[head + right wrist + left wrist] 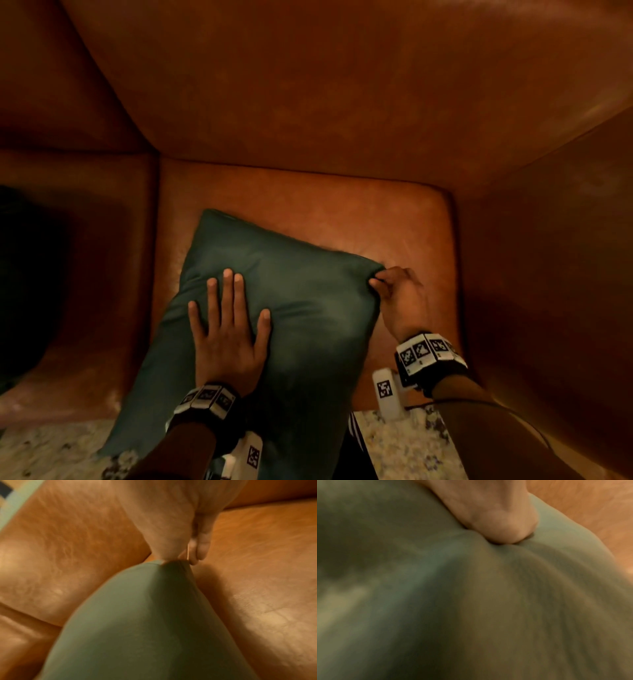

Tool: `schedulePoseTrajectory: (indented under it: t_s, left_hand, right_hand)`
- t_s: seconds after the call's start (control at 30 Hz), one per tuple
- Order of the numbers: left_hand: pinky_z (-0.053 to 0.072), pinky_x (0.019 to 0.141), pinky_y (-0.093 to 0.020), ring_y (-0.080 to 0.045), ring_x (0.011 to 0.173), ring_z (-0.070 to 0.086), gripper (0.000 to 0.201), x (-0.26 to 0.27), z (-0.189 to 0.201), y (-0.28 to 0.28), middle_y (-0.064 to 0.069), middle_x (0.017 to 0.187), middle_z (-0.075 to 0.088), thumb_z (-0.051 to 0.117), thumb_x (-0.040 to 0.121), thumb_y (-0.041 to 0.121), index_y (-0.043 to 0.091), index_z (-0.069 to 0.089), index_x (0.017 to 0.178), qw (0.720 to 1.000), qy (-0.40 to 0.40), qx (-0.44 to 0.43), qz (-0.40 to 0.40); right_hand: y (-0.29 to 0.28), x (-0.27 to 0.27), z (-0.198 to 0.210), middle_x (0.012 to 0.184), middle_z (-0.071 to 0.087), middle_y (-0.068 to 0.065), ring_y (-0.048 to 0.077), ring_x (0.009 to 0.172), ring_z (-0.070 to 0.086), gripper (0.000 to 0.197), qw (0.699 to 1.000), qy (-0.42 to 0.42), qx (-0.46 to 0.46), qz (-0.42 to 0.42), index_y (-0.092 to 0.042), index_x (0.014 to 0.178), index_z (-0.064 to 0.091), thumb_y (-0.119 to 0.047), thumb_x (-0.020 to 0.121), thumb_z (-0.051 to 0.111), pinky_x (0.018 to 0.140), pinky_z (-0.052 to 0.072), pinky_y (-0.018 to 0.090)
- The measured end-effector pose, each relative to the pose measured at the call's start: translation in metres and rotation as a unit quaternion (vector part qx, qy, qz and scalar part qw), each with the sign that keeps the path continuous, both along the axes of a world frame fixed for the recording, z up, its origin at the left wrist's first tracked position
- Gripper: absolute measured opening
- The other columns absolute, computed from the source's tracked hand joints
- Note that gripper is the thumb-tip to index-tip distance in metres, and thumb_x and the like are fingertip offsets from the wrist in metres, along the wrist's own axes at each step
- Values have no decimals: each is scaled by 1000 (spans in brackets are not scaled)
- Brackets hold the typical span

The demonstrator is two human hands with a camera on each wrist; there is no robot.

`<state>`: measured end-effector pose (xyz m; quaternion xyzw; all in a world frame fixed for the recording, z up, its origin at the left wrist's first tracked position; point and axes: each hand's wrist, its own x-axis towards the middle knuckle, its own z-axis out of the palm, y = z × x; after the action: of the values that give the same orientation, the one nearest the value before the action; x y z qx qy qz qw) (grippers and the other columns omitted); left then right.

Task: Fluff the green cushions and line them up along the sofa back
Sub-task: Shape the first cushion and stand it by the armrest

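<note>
1. The green cushion [301, 308] is smooth matt cloth with a faint sheen, and it creases softly where the left hand [226, 339] presses flat on it.
2. Its corner cloth bunches into fine folds under the right hand's fingers [200, 550].
3. The sofa seat [404, 219] is tan leather, smooth, slightly glossy, mottled and lightly scuffed.
4. The floor [400, 445] looks like speckled stone.
5. The wrist bands [428, 353] carry matt printed black-and-white markers.
</note>
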<state>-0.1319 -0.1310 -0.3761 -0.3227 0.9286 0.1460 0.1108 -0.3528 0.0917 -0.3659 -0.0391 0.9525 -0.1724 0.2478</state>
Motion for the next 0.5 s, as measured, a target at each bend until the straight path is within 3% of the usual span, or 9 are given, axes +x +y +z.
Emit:
schedulePoseTrajectory:
  t_s: [0.07,0.17,0.27,0.37,0.43,0.5]
  left_hand:
    - [14,129,-66,-27,168,8,81,0,1,0,-5,181,9,30,106,56,10,19,172,1000,2,-2,2]
    - [14,129,-66,-27,168,7,81,0,0,0,-5,181,8,29,106,56,10,17,172,1000,0,-4,-2]
    - [14,129,-66,-27,168,6,81,1,0,-1,-4,181,7,28,107,56,11,15,172,1000,0,-5,-3]
    - [14,130,-66,-27,168,6,81,3,0,-2,-4,181,7,28,107,56,11,15,172,1000,5,-5,-4]
    - [13,130,-65,-27,168,6,80,3,0,-1,-4,181,7,28,107,56,11,15,172,1000,6,-5,-4]
    - [13,130,-65,-27,168,7,80,4,0,-1,-4,181,7,28,107,56,11,16,172,1000,8,-6,-3]
  right_hand:
    - [5,-1,-3,109,68,4,30,96,71,5,1000,24,-8,-7,-22,100,79,-24,97,76,91,56,36]
    - [11,0,-5,105,67,2,28,91,70,7,999,43,-8,18,-20,94,77,-15,96,74,87,58,40]
    - [25,-6,-3,105,66,1,21,90,63,9,996,59,-51,32,-23,94,73,-22,100,65,84,52,37]
    - [44,-9,1,95,69,-4,8,84,63,13,970,-18,-211,-121,-35,90,69,-33,102,65,84,51,30]
    - [40,1,5,94,73,-2,-2,85,71,16,914,-122,-298,-247,-28,97,69,-22,108,60,82,56,19]
    - [25,11,10,95,81,1,7,93,77,27,779,-204,-416,-423,-19,102,72,-23,113,48,83,62,24]
